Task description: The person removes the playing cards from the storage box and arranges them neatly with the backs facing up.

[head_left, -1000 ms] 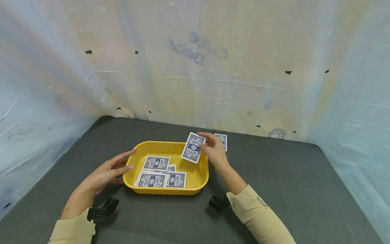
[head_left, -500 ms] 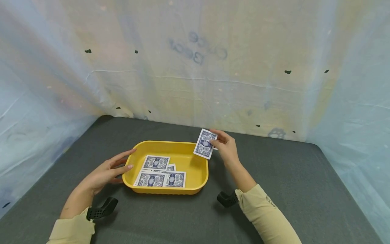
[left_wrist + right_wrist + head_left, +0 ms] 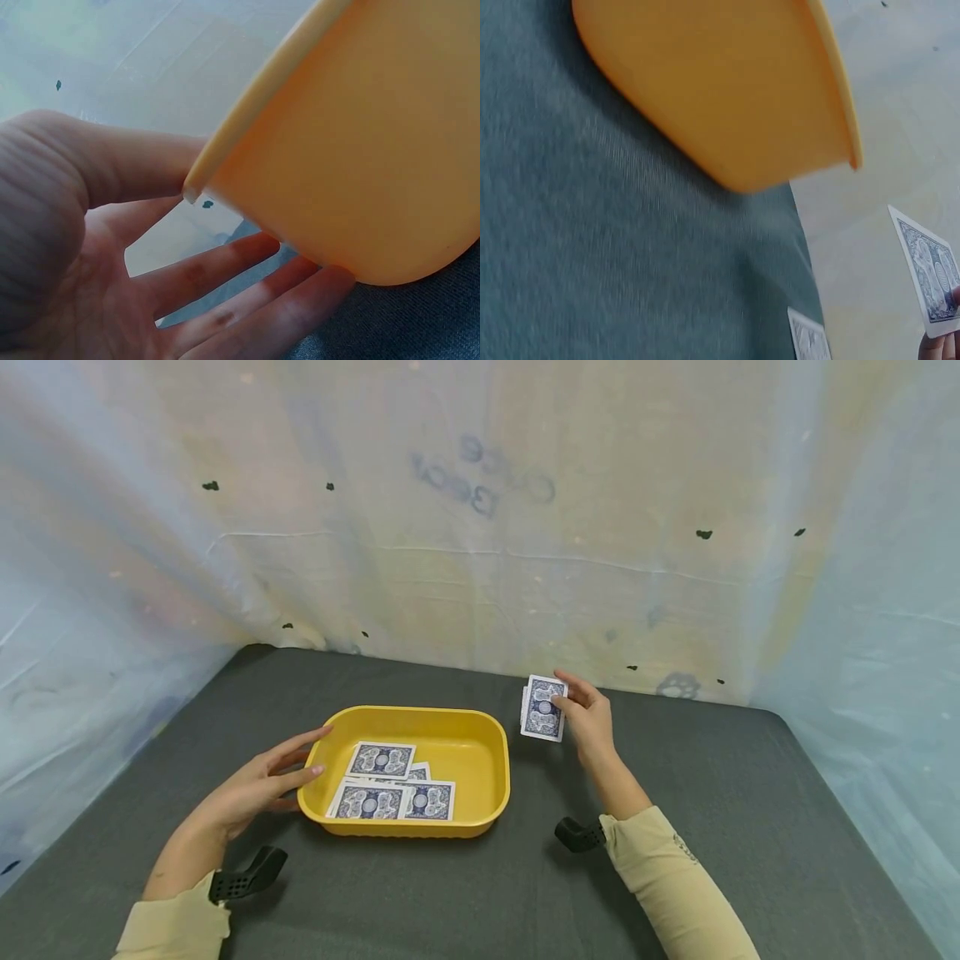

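My right hand [image 3: 588, 717] pinches a playing card [image 3: 543, 714] by its right edge, blue patterned back facing up. In the right wrist view, the held card [image 3: 930, 270] is above the table, while another card [image 3: 808, 337] lies on the cloth below it. From the head view that lower card is mostly hidden, with only a white strip at the left. My left hand [image 3: 258, 783] grips the left end of a yellow tray [image 3: 480, 760], thumb at the rim and fingers against the outer wall [image 3: 322, 172]. Inside the tray several face-down cards [image 3: 381, 760] overlap toward the left front.
A dark grey cloth covers the table [image 3: 420, 902]. Pale plastic sheeting [image 3: 480, 568] rises behind it and at both sides. Black wrist mounts [image 3: 251, 874] stick out from the cuffs of both sleeves.
My right hand has carried the held card from over the tray's right end rightward, over the card on the table. My left hand stays at the tray, whose cards lie as before.
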### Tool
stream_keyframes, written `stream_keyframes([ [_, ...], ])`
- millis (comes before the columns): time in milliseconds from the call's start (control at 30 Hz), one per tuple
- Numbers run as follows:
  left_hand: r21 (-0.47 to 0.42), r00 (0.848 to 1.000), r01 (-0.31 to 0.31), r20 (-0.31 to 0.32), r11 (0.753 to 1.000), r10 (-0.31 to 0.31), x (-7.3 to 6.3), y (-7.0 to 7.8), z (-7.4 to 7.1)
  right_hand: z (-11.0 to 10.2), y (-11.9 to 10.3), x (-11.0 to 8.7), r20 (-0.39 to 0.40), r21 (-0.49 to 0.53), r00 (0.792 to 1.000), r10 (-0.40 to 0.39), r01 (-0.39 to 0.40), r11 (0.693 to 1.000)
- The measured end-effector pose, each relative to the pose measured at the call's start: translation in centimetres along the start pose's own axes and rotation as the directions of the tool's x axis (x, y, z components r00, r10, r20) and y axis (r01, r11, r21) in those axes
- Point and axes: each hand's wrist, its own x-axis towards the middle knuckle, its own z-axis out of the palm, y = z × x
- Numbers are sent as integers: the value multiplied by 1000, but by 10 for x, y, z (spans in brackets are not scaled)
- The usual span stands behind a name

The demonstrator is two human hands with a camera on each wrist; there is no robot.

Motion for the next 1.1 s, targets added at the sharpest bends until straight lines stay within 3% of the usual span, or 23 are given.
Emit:
stream_keyframes([
  [367, 5, 1000, 9, 1, 1000, -9, 0, -1, 0, -19, 14, 13, -8, -40, 999, 47, -47, 998],
  [667, 5, 1000, 13, 0, 1000, -13, -2, 0, 1, -34, 27, 29, 11, -134, 997, 70, -68, 989],
  [1100, -10, 1000, -22, 3, 1000, 22, -2, -2, 2, -45, 40, 48, 43, -238, 998, 46, -35, 971],
])
